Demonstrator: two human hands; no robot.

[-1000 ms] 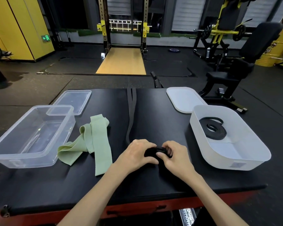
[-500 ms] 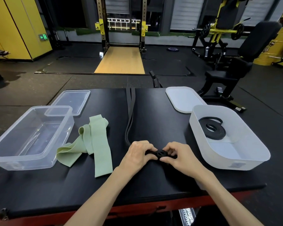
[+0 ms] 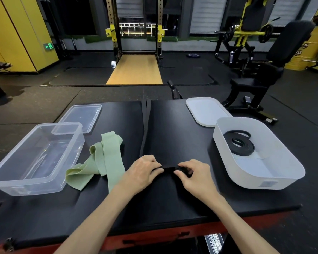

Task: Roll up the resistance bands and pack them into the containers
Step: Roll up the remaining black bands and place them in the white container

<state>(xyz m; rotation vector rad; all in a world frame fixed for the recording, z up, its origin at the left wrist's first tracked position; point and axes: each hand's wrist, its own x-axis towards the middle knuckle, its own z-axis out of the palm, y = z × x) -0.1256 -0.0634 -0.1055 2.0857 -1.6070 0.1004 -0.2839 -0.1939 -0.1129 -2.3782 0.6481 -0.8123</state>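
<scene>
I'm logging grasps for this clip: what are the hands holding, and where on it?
Both hands, left and right, grip the black resistance band at its near end, the right on the small rolled coil.

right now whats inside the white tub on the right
One coiled black band lies on the floor of the white tub, toward its far end. Nothing else shows, though the near wall hides a strip of the floor behind it.

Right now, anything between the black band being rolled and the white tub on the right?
Nothing visible. The half-rolled black resistance band, pinched by the left hand and right hand, has only bare black tabletop between it and the white rounded plastic container. Its white lid lies behind the container.
</scene>
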